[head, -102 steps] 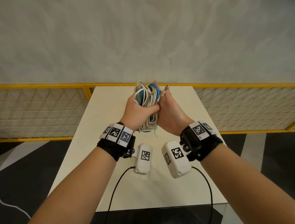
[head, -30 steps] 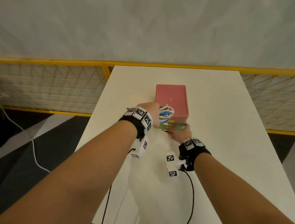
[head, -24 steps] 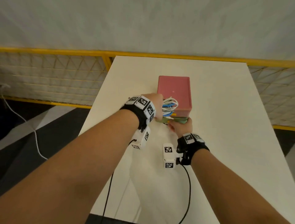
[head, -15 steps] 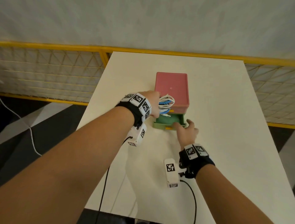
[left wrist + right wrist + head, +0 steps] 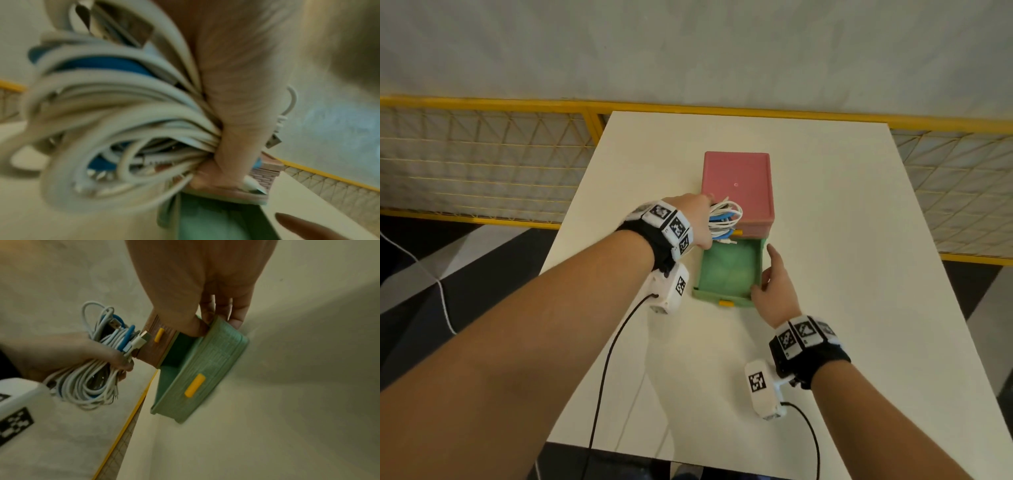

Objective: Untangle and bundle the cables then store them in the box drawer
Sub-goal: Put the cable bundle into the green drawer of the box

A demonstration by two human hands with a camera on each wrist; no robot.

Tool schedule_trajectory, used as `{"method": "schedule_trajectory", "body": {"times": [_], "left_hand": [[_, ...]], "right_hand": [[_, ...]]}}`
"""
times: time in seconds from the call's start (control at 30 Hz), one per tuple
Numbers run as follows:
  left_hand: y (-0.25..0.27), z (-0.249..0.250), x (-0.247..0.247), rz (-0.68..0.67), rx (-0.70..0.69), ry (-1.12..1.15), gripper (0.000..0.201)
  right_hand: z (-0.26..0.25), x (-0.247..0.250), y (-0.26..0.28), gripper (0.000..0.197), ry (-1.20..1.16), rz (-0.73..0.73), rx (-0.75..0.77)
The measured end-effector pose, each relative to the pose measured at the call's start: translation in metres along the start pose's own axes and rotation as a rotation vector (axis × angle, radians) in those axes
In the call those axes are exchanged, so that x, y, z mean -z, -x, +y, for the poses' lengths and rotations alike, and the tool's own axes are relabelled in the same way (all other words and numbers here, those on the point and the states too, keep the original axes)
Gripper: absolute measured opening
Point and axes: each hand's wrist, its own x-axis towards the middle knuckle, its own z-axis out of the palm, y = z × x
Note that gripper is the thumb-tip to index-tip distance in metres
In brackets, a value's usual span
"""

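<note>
While the left hand [image 5: 697, 219] curls tight around the cable bundle [image 5: 724, 219] just above the far end of the green drawer [image 5: 726, 270], the right hand [image 5: 774, 287] pinches the drawer's right wall. That drawer sticks out toward the near side of the pink box [image 5: 736, 185].

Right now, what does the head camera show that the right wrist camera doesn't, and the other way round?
Only the head view shows the pink box's top, the whole table, the yellow fence and the green drawer's bare floor. Only the right wrist view shows the yellow handles on the drawer front and on the pink front above it, plus a USB plug on the bundle. Both show the left hand gripping the cable bundle and the right hand at the pulled-out drawer's side.
</note>
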Motion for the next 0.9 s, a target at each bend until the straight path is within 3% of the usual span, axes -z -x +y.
{"method": "schedule_trajectory", "body": {"times": [0.1, 0.17, 0.23, 0.33, 0.4, 0.5, 0.63, 0.77, 0.9], "left_hand": [[0.020, 0.010, -0.019, 0.242, -0.037, -0.041, 0.052], [0.029, 0.024, -0.037, 0.283, -0.159, -0.146, 0.048], [0.028, 0.037, -0.052, 0.172, -0.187, -0.249, 0.043], [0.015, 0.051, -0.064, -0.003, -0.066, -0.302, 0.031], [0.004, 0.058, -0.069, -0.022, -0.020, -0.320, 0.022], [-0.011, 0.064, -0.080, -0.064, 0.010, -0.383, 0.024], [-0.016, 0.069, -0.080, -0.125, 0.062, -0.365, 0.026], [-0.010, 0.063, -0.066, -0.284, -0.001, -0.405, 0.024], [-0.008, 0.063, -0.075, -0.209, -0.035, -0.416, 0.020]], "right_hand": [[0.006, -0.002, 0.003, 0.082, 0.015, -0.002, 0.033], [0.005, -0.002, 0.004, 0.082, 0.032, 0.017, 0.064], [0.003, -0.002, 0.008, 0.084, 0.051, 0.046, 0.147], [0.003, -0.001, 0.012, 0.089, 0.089, 0.054, 0.242], [0.003, 0.001, 0.013, 0.095, 0.147, 0.042, 0.265], [0.002, 0.000, 0.017, 0.091, 0.323, -0.018, 0.321], [-0.002, -0.001, 0.011, 0.079, 0.507, -0.133, 0.253], [-0.011, -0.005, 0.002, 0.075, 0.615, -0.238, 0.184], [-0.012, -0.005, -0.005, 0.076, 0.617, -0.300, 0.128]]}}
